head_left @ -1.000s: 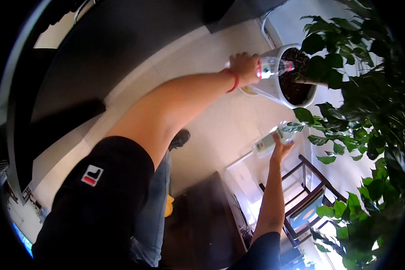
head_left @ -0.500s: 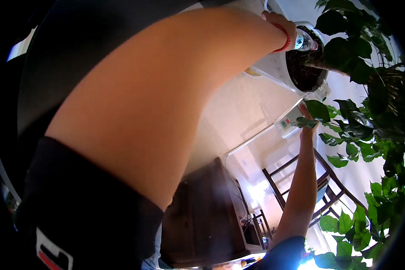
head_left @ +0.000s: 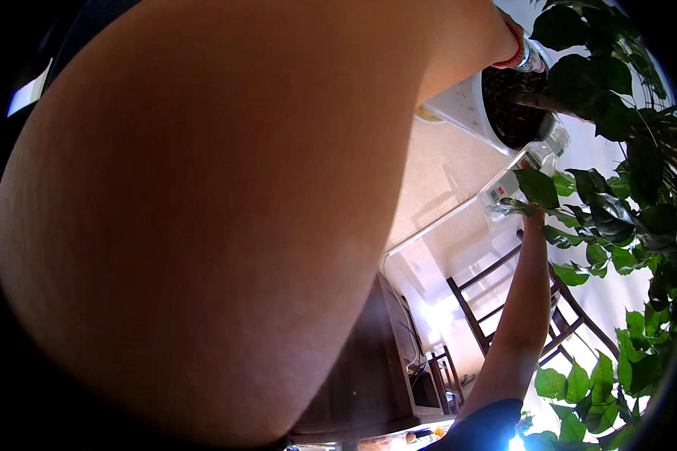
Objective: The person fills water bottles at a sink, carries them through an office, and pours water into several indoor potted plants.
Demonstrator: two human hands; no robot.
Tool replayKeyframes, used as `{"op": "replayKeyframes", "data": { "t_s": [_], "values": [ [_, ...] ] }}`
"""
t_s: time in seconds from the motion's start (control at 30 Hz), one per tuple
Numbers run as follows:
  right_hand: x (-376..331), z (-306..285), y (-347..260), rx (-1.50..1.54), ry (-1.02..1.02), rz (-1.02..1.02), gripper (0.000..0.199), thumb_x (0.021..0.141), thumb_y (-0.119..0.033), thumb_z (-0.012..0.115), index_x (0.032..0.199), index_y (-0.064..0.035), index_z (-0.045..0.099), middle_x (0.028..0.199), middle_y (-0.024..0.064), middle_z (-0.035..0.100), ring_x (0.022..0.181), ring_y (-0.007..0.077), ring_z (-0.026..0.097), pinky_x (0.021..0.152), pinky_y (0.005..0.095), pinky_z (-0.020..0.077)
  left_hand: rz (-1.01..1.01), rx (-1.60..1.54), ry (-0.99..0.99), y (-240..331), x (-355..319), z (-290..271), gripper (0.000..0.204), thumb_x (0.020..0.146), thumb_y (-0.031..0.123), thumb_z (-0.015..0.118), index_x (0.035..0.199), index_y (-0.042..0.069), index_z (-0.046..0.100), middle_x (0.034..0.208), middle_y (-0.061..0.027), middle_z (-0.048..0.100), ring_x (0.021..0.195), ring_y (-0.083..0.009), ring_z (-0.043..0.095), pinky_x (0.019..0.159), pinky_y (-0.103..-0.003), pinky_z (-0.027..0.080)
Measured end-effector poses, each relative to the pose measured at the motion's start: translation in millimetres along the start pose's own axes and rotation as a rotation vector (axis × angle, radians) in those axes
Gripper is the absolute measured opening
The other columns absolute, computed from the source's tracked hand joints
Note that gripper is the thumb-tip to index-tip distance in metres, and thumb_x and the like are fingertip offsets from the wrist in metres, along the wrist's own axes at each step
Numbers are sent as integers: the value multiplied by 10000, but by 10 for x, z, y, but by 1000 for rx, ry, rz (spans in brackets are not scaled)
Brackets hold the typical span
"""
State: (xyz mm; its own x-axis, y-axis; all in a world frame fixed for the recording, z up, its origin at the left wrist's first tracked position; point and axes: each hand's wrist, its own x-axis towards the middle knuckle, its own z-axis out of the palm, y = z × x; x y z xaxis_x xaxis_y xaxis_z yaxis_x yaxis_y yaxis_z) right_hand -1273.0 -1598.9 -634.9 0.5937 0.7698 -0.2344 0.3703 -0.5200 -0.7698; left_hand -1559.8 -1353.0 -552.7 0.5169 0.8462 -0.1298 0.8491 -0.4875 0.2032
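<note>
My left forearm fills much of the view. At the top right, my left hand, with a red bracelet at the wrist, is over the far side of a white plant pot. Its fingers are hidden. Right beside the wrist, a clear bottle shows in part above the dark soil. Lower down, my right hand is closed around a large clear plastic bottle with a label, held tilted at the pot's near rim. Leaves cover part of that hand.
Green leaves on a thin trunk hang along the right side. Behind my right arm stands a dark-framed chair. A dark wooden cabinet is at the lower middle, and a cable runs beside it.
My left forearm has come closer and covers more of the view, and its hand has shifted up and right. My right hand and its bottle have moved slightly right.
</note>
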Motion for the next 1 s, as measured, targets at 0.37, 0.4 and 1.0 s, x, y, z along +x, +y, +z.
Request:
{"op": "replayKeyframes", "data": {
  "t_s": [0.37,0.4,1.0],
  "values": [
    [-239,2,97,225,3,71,268,739,-122,697,986,-53,619,994,34,589,860,149,546,723,311,451,97,64,51,6,42,-110,387,732,234,653,1104,130,620,1084,-93,613,1028,-261,551,857,-470,367],
    [-265,29,85,252,-9,68,270,739,-120,700,988,-56,619,993,29,589,856,144,546,718,308,452,90,71,52,-30,23,-132,388,732,236,654,1104,131,620,1084,-93,614,1028,-261,551,856,-470,367],
    [-1085,682,-581,-146,-19,-130,747,615,-388,796,1137,34,468,1092,147,535,1002,244,495,888,357,377,108,128,-166,-356,-618,-145,409,708,296,692,1083,141,642,1053,-93,630,993,-257,568,798,-451,363]
  ]
}}
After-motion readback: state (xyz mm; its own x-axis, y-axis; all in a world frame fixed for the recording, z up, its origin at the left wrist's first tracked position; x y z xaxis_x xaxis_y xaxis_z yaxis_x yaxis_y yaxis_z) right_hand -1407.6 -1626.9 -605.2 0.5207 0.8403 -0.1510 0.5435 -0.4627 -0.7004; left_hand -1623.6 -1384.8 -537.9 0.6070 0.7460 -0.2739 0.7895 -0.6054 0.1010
